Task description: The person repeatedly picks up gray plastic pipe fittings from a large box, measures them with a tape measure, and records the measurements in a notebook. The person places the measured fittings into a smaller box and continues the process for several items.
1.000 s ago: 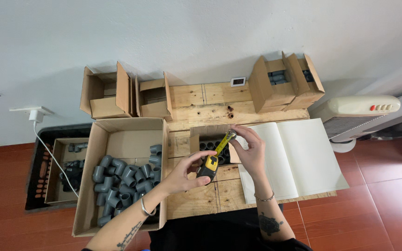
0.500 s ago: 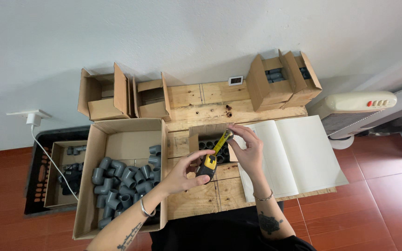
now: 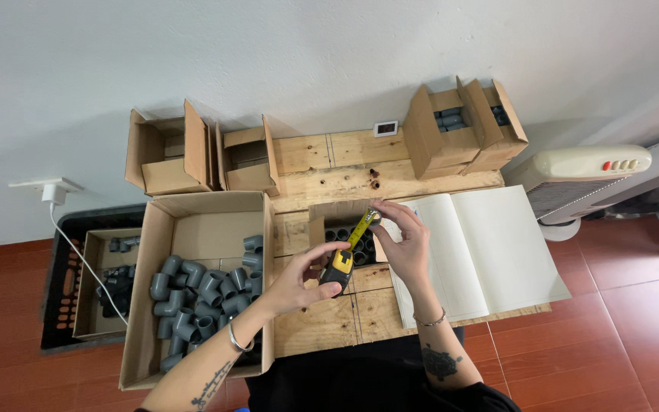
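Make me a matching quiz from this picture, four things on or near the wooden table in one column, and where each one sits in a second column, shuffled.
Things
1. tape measure
2. open notebook
3. grey pipe elbows
4. white charger plug

Places
A. on the wall at far left, cord hanging down
B. heaped in the big cardboard box at the table's left
C. body in the left hand, blade tip pinched by the right hand
D. lying flat on the table's right side

Pairs: 1-C, 2-D, 3-B, 4-A
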